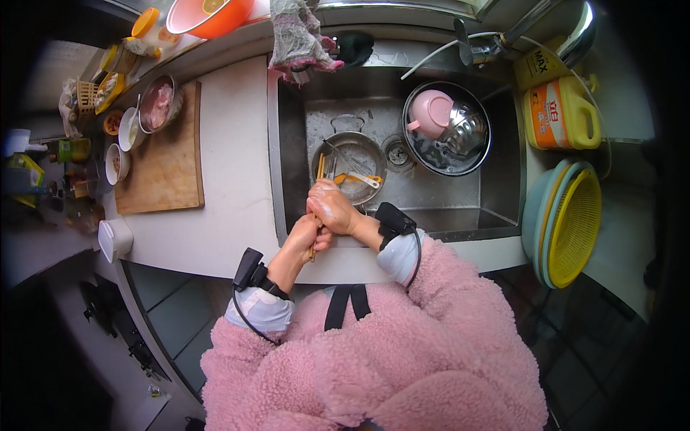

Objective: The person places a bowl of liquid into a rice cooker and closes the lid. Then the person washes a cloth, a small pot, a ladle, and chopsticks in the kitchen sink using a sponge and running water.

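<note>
At the front edge of the steel sink, my left hand is shut around the lower part of a bundle of chopsticks. Just above it, my right hand wraps the same bundle, with white suds or residue on its skin. The chopstick tips point away from me, over a round steel pan in the sink. A wire whisk and an orange-and-white handled utensil lie in the pan. Further right, a round basin holds water, a pink cup and a shiny metal dish.
A wooden cutting board lies left, with a bowl of raw meat and small bowls at its edge. A cloth hangs behind the sink near the faucet. Yellow detergent jugs and stacked colanders stand right.
</note>
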Motion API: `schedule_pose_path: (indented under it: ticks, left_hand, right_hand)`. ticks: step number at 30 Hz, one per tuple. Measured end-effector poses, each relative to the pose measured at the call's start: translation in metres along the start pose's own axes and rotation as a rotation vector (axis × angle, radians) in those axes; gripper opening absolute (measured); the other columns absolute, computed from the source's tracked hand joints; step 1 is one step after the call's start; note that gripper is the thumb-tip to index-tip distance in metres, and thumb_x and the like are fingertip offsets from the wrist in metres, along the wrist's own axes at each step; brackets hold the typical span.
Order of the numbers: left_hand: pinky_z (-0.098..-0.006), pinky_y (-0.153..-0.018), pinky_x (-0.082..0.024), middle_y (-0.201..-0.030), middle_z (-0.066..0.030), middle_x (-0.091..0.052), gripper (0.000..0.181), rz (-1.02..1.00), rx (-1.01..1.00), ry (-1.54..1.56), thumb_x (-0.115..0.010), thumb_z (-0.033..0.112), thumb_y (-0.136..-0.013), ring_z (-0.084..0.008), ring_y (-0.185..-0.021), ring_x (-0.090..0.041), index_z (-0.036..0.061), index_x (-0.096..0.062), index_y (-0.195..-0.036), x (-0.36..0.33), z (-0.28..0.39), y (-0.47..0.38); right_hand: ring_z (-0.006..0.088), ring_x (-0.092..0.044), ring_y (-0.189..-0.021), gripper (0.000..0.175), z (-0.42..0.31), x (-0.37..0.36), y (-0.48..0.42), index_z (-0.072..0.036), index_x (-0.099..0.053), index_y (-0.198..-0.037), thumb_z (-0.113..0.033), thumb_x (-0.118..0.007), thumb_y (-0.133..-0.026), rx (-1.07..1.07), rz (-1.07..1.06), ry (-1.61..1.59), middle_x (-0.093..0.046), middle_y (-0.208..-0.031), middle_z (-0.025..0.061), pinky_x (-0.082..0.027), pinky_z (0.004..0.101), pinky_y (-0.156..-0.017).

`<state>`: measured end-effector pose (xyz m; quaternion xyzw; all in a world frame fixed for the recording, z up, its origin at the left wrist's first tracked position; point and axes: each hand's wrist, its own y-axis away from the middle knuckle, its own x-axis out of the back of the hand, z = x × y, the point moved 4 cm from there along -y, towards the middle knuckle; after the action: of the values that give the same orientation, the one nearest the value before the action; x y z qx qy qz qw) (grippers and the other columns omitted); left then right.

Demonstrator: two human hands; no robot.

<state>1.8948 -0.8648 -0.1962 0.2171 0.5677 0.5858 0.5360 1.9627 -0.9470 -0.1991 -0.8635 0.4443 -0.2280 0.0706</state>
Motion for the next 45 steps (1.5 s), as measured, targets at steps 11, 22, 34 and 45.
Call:
schedule_pose_path:
  ticks: [11,22,34,45]
  left_hand:
    - [-0.0199,-0.03,-0.021,-0.053,-0.0009,-0.035,0.022,-0.027,0.183,0.075,-0.036,0.021,-0.092,-0.0082,-0.04,-0.032,0.0041,-0.044,-0.08,0.0,-0.014,-0.039]
    - [-0.0211,-0.031,-0.02,-0.05,0.0039,-0.028,0.016,0.052,0.026,-0.111,-0.041,0.023,-0.093,-0.0056,-0.038,-0.025,0.01,-0.04,-0.082,0.012,-0.008,0.055]
    - [-0.0256,-0.033,-0.031,-0.058,-0.0016,-0.039,0.012,0.334,-0.118,-0.151,-0.049,0.017,-0.087,-0.0106,-0.04,-0.037,0.0068,-0.042,-0.085,0.013,0.009,-0.078]
    - [-0.0349,-0.085,-0.041,-0.114,-0.0156,-0.05,0.034,0.508,-1.32,-0.79,-0.058,0.012,-0.08,-0.026,-0.107,-0.048,-0.0004,-0.051,-0.11,-0.035,0.083,-0.01]
  right_hand:
    - [0.0327,-0.059,-0.085,0.032,0.026,-0.012,0.026,0.001,-0.056,-0.102,-0.023,-0.039,-0.09,-0.418,-0.07,-0.362,-0.061,-0.097,0.0171,-0.047,0.0351,-0.076]
    - [0.0365,-0.056,-0.08,0.023,0.128,0.054,0.037,0.001,-0.06,-0.086,-0.019,-0.048,-0.085,-0.609,0.344,0.451,-0.058,-0.086,0.0204,-0.045,0.0435,-0.071]
    - [0.0323,-0.054,-0.086,0.019,0.129,0.06,0.026,-0.007,-0.052,-0.092,-0.024,-0.05,-0.084,-0.432,-0.119,0.591,-0.06,-0.081,0.0142,-0.041,0.0411,-0.074]
    - [0.0364,-0.054,-0.054,0.049,0.072,0.082,0.012,-0.01,-0.061,-0.055,-0.04,-0.04,-0.088,-0.311,-0.158,0.561,-0.055,-0.054,0.0162,-0.042,0.044,-0.05]
